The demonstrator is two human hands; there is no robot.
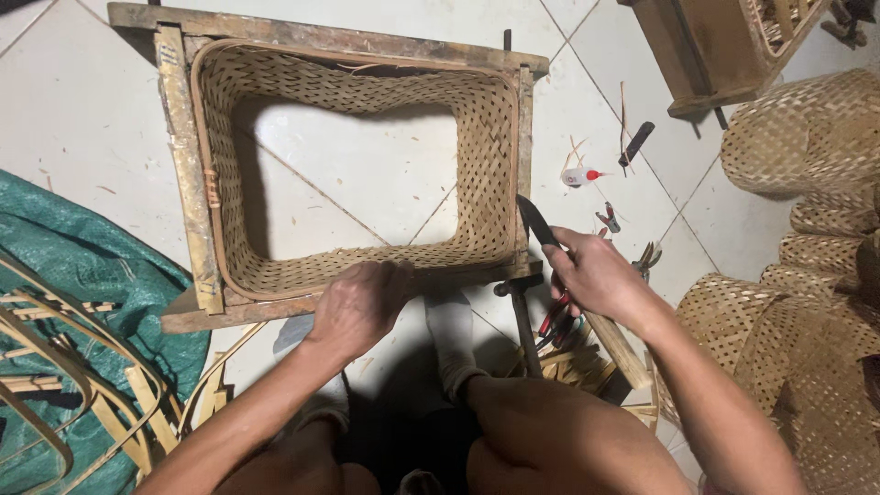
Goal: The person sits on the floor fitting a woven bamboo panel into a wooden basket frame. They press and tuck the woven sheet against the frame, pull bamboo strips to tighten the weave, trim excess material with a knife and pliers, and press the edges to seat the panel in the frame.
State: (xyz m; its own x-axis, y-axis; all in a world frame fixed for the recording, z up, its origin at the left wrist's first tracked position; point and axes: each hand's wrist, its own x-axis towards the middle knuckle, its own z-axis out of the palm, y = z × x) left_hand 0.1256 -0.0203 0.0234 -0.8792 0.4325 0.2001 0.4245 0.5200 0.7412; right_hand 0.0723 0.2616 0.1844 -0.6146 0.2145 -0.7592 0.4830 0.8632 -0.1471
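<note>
1. Nearest, the left hand (359,307) is laid palm-down, fingers curled, on the near rim of the woven basket (353,165).
2. The right hand (594,273) is closed on a knife (536,220), blade pointed fwd-left at the basket's near right corner.
3. Basket's long axis runs left–right, held in a wooden frame (183,174) on the floor (73,101).

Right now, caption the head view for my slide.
Left hand steadies woven basket in wooden frame; right hand holds a knife.

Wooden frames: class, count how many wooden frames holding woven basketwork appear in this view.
2. One wooden frame sits centre, steadied by the left hand; a second frame is cut off at the top right. Others may lie outside the picture.
</note>
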